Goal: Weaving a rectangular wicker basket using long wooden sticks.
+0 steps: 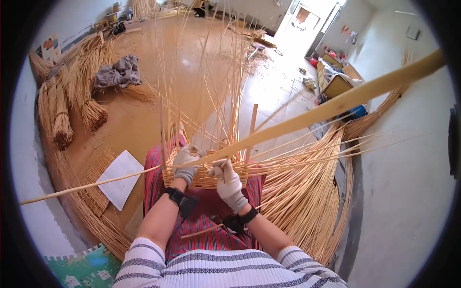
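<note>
Resting on the lap, the half-woven basket [204, 176] lies just ahead of both gloved hands, the left hand [186, 161] clenched on a long cane [297, 122] slanting up-right, the right hand [226, 181] pinching its rim nearer the cane.

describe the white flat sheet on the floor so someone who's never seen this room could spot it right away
Start at the half-woven wicker basket on the person's lap, under the gloved left hand and right hand. Look to the person's left, to the woven straw mat on the tan floor. The white sheet lies on it: the only flat, plain white thing among straw-coloured reed bundles.
</note>
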Available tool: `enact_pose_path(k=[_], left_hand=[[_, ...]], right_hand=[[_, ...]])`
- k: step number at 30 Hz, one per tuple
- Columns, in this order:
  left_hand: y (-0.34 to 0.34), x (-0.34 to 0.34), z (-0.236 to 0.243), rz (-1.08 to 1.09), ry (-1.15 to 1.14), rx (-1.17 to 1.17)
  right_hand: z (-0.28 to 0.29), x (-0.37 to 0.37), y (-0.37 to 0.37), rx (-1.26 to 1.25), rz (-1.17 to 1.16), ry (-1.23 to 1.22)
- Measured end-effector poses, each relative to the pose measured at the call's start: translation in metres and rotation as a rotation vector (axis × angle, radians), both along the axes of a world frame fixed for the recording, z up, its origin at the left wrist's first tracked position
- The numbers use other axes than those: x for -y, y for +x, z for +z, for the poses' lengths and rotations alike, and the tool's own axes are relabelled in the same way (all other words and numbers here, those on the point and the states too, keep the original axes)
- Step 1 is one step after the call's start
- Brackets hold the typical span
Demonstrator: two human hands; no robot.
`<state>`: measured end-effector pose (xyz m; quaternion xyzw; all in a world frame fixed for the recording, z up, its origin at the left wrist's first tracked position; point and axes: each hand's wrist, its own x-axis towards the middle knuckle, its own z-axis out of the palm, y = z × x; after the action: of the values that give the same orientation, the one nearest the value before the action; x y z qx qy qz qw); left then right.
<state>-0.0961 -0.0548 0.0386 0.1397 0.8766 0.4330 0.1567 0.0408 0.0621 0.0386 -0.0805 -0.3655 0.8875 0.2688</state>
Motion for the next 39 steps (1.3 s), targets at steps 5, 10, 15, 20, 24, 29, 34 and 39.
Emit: enact_pose_path(k=[5, 10, 15, 20, 24, 29, 34, 39], left_hand=[[0.024, -0.013, 0.022, -0.003, 0.515, -0.379], [0.044, -0.058, 0.013, -0.36, 0.104, 0.202], [0.043, -0.084, -0.059, -0.239, 0.005, 0.16], [0.036, -0.071, -0.024, -0.213, 0.111, 0.38], [0.045, -0.067, 0.0, -0.15, 0.323, 0.512], [0.047, -0.062, 0.008, -0.09, 0.459, 0.688], [0.048, -0.076, 0.021, -0.038, 0.29, 0.578], [0.05, -0.071, 0.017, -0.028, 0.276, 0.513]], right_hand=[[0.012, -0.059, 0.044, 0.268, -0.384, 0.465], [0.0, -0.082, 0.028, 0.284, -0.455, 0.6], [0.059, -0.097, -0.074, 0.13, -0.503, 1.608], [0.084, -0.095, -0.029, 0.54, -0.215, 1.08], [0.042, -0.076, 0.071, 0.791, -0.465, 0.827], [0.049, -0.042, 0.041, 0.801, -0.28, 1.455], [0.087, -0.067, 0.049, 0.674, -0.761, 2.021], [0.1, -0.069, 0.062, 0.802, -0.514, 2.427]])
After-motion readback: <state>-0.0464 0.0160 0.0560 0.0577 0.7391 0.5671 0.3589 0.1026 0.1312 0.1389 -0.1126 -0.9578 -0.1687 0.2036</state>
